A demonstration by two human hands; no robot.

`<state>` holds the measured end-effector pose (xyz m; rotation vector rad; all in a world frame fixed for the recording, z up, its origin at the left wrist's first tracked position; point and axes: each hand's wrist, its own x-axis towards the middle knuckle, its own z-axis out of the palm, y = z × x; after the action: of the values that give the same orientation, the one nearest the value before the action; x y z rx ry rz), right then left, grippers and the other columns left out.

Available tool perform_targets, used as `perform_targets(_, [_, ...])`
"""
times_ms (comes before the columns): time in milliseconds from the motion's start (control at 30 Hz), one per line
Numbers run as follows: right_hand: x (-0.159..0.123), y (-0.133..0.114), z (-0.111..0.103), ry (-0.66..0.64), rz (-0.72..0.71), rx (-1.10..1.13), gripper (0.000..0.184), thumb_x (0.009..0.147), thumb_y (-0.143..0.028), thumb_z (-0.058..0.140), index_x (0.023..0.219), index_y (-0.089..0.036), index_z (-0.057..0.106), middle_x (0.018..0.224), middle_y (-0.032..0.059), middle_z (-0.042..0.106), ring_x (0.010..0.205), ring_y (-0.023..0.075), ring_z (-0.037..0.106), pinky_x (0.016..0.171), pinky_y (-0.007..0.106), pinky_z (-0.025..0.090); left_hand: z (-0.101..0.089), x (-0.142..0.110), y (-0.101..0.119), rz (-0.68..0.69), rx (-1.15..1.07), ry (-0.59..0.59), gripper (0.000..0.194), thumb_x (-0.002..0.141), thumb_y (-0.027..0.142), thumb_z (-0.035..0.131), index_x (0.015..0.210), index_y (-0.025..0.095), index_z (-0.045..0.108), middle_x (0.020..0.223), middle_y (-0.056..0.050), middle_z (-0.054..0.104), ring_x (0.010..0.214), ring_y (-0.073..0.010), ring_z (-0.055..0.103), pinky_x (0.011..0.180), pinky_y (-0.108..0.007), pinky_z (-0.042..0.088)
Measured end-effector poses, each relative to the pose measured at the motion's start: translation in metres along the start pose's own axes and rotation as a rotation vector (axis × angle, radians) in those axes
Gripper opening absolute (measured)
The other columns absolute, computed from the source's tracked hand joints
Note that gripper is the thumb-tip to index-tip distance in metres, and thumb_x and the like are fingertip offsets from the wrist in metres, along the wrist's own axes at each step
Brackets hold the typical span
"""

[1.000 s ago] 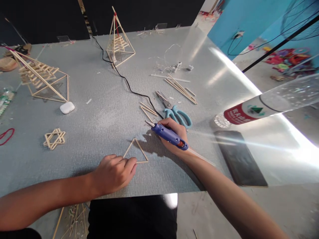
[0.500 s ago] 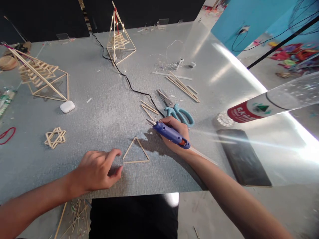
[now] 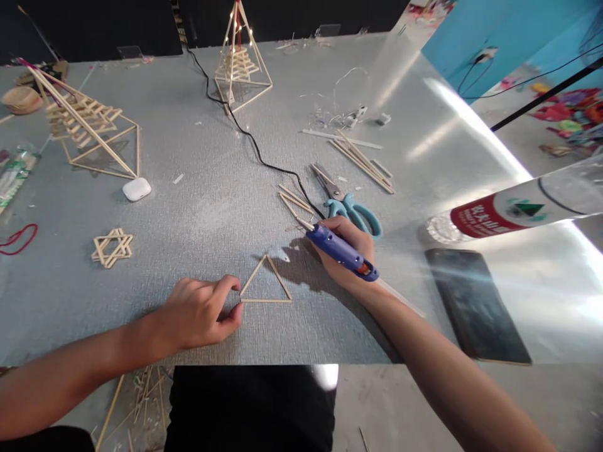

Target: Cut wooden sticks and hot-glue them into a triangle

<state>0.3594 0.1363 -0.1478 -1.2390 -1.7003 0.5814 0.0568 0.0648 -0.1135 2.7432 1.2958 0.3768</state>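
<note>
My right hand (image 3: 351, 248) is wrapped round a blue hot glue gun (image 3: 342, 251), its nozzle pointing up and left above the table. A clear glue stick (image 3: 400, 298) trails from its back end. Three thin wooden sticks lie as a triangle (image 3: 266, 301) on the table. At its left corner is my left hand (image 3: 202, 311), thumb and forefinger curved with a small gap between their tips, close to the stick ends; whether they touch is hard to tell. Just beyond the glue gun lie blue-handled scissors (image 3: 351, 207) and a few short sticks (image 3: 296, 201).
A small stick star (image 3: 112, 247) and white case (image 3: 136, 189) lie left. Stick frames (image 3: 94, 135) stand behind, one pyramid (image 3: 242, 69) with lights. A black cord (image 3: 257, 150) crosses the table. Loose sticks (image 3: 362, 164), a phone (image 3: 475, 304) and a bottle (image 3: 494, 213) are on the right.
My left thumb and forefinger have come closer together at the triangle's left corner. The glue gun has stayed in my right hand. The whole view has shifted slightly.
</note>
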Motion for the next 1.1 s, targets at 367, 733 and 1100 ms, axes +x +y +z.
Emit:
perform_targets(367, [0.000, -0.001, 0.001, -0.003, 0.005, -0.024, 0.010, 0.082, -0.025, 0.066, 0.091, -0.025, 0.062, 0.073, -0.0021, 0.060, 0.063, 0.0147, 0.056, 0.061, 0.029, 0.045, 0.002, 0.002, 0.000, 0.044, -0.002, 0.054, 0.017, 0.089, 0.029, 0.058, 0.104, 0.020, 0.057, 0.053, 0.009, 0.059, 0.043, -0.0143, 0.060, 0.042, -0.028, 0.035])
perform_targets(733, [0.010, -0.013, 0.006, -0.035, -0.123, -0.344, 0.044, 0.079, -0.030, 0.065, 0.116, -0.021, 0.045, 0.097, 0.0095, 0.058, 0.084, 0.0243, 0.055, 0.072, 0.039, 0.046, 0.005, -0.003, -0.002, 0.034, -0.011, 0.045, 0.016, 0.091, 0.032, 0.056, 0.102, 0.021, 0.056, 0.056, 0.008, 0.060, 0.045, -0.0149, 0.060, 0.043, -0.029, 0.035])
perform_targets(1100, [0.109, -0.075, 0.107, -0.430, 0.163, -0.627, 0.048, 0.089, -0.027, 0.057, 0.129, -0.008, 0.041, 0.120, 0.0252, 0.059, 0.108, 0.0374, 0.053, 0.084, 0.044, 0.042, 0.006, -0.005, -0.004, -0.004, 0.021, 0.037, 0.021, 0.091, 0.036, 0.055, 0.102, 0.019, 0.058, 0.060, 0.002, 0.067, 0.051, -0.0201, 0.068, 0.048, -0.027, 0.042])
